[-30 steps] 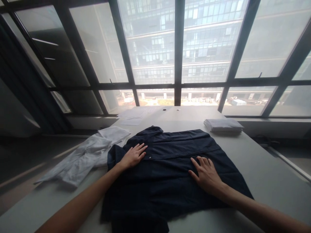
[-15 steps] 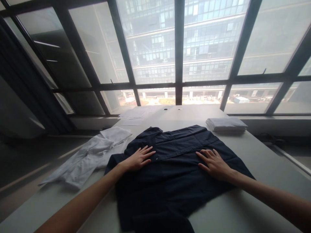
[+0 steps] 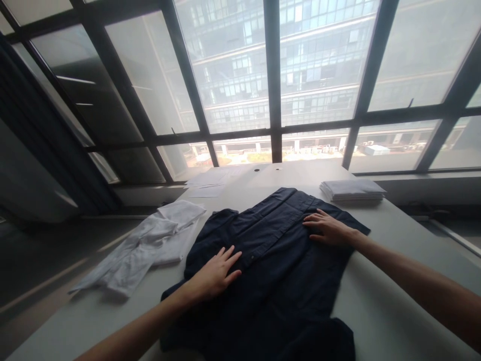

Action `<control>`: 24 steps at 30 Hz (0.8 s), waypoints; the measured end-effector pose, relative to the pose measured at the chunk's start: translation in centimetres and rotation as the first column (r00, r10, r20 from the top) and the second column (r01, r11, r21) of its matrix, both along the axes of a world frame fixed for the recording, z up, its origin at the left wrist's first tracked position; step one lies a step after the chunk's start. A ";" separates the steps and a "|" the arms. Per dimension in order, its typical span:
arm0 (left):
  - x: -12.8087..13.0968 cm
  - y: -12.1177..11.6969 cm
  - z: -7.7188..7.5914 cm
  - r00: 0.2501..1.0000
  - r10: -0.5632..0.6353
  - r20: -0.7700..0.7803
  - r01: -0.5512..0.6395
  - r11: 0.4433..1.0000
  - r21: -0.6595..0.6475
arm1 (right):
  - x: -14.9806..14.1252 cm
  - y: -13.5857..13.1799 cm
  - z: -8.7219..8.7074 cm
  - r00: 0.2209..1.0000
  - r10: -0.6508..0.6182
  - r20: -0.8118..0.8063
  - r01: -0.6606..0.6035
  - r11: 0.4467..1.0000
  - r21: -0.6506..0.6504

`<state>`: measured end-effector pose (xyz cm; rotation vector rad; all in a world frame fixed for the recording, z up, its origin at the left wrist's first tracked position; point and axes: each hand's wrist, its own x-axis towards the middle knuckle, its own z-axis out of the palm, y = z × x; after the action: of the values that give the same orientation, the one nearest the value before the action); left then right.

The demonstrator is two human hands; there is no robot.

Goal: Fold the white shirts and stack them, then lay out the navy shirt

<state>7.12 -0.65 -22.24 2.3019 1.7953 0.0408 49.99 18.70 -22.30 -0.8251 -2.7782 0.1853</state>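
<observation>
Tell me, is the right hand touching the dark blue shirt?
Touching. In the head view, the right hand lies flat, fingers spread, on the dark blue shirt.

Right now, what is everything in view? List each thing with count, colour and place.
shirt: 1, dark navy, spread on the middle of the table, turned at an angle, near end at the table's front edge
white garment: 1, white, crumpled at the table's left edge, beside the shirt
folded stack: 1 pile, white, far right of the table
papers: a few sheets, white, far left end of the table
table: 1, pale grey, running toward the window
window: 1 wall of panes, dark frames, behind the table
left hand: flat on the shirt's near left part, fingers spread
right hand: flat on the shirt's far right part
</observation>
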 end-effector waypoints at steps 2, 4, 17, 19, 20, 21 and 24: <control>0.5 1.0 2.2 0.988 -0.151 0.011 0.150 0.988 0.039 | -2.1 -2.3 -0.3 0.991 -0.103 -0.086 0.106 0.994 0.032; 0.7 2.5 3.6 0.937 -0.349 0.023 0.348 0.936 0.052 | -4.7 -5.8 -1.3 0.920 -0.334 -0.204 0.344 0.939 0.015; -1.0 5.3 0.8 0.903 -0.427 0.044 0.428 0.904 -0.012 | -9.3 -10.3 -3.8 0.900 -0.430 0.072 0.435 0.887 -0.154; -1.2 5.0 0.6 0.915 -0.401 0.039 0.401 0.916 0.005 | -9.2 -9.6 -3.7 0.925 -0.372 0.077 0.380 0.912 -0.157; -1.3 4.7 0.4 0.923 -0.384 0.032 0.383 0.923 0.017 | -9.2 -9.1 -3.6 0.938 -0.337 0.080 0.345 0.925 -0.161; -1.3 4.5 0.1 0.932 -0.362 0.022 0.362 0.932 0.030 | -9.2 -8.6 -3.5 0.951 -0.298 0.084 0.308 0.937 -0.164; -1.0 3.1 -0.8 0.964 -0.265 -0.015 0.265 0.962 0.072 | -9.3 -6.3 -2.9 0.981 -0.170 0.090 0.183 0.969 -0.168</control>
<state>6.12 2.48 -23.05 2.5757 1.4948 0.0577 40.68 12.37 -25.15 -1.1388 -2.7667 0.3790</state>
